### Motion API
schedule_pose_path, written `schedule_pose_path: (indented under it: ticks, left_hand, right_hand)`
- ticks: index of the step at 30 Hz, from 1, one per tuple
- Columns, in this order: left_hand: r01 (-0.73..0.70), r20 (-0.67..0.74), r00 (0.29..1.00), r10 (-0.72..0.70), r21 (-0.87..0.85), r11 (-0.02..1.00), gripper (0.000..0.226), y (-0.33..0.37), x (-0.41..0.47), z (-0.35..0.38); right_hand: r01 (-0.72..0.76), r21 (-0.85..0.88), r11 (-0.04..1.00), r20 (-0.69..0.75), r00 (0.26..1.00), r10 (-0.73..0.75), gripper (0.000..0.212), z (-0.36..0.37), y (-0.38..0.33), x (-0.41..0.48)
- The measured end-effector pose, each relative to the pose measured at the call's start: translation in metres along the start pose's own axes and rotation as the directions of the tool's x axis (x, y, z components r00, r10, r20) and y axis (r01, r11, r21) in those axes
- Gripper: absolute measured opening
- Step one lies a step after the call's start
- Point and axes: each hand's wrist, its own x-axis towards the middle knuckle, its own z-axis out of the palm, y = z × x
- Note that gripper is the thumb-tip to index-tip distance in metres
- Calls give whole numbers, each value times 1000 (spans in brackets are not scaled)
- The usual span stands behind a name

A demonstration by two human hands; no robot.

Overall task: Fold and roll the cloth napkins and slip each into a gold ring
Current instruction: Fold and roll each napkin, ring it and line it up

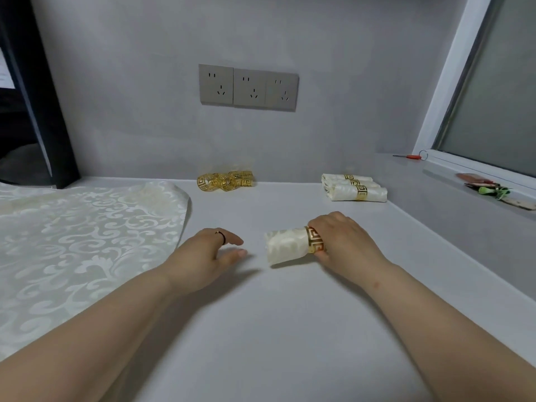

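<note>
One rolled napkin (285,246) lies mid-surface (261,329), gold ring (314,239) round it. Right hand (345,242) grips ring and roll, fingers curled over them, hiding the roll's right end. Left hand (208,253) at its 9 o'clock, just apart, fingers relaxed, holding nothing. Three ringed rolls (355,188) packed together at 1 o'clock. Loose rings (224,181) heaped at 11 o'clock. Flat patterned cloth (81,236) spread at 9 o'clock, beyond the left hand.

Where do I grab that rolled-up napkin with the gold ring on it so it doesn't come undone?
Best grip it at the gold ring, coming from above, thumb on the near side, fingers on the far side. The rolled napkin lies on its side on the counter, and the ring binds the roll. The right hand holds it there.
</note>
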Motion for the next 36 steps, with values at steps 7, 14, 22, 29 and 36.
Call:
schedule_pose_path:
  ticks: [7, 14, 22, 29, 36]
  left_hand:
    - [-63, 111, 992, 59, 32, 997, 40, 36, 66, 59]
    - [-218, 83, 976, 203, 276, 936, 101, 33, 104, 92]
    - [-168, 109, 984, 141, 292, 941, 128, 27, 110, 98]
    - [-133, 165, 983, 81, 333, 934, 124, 28, 110, 97]
    - [-124, 176, 982, 68, 333, 935, 121, 25, 110, 99]
  right_hand:
    - [-269, -133, 954, 87, 955, 282, 26, 21, 94, -10]
    - [-360, -183, 915, 87, 921, 380, 23, 50, 167, 28]
    - [-411, -86, 908, 76, 906, 417, 32, 89, 214, 91]
    - [-485, -156, 860, 109, 857, 503, 42, 102, 234, 113]
    - [-475, -127, 871, 68, 872, 485, 35, 108, 241, 114]
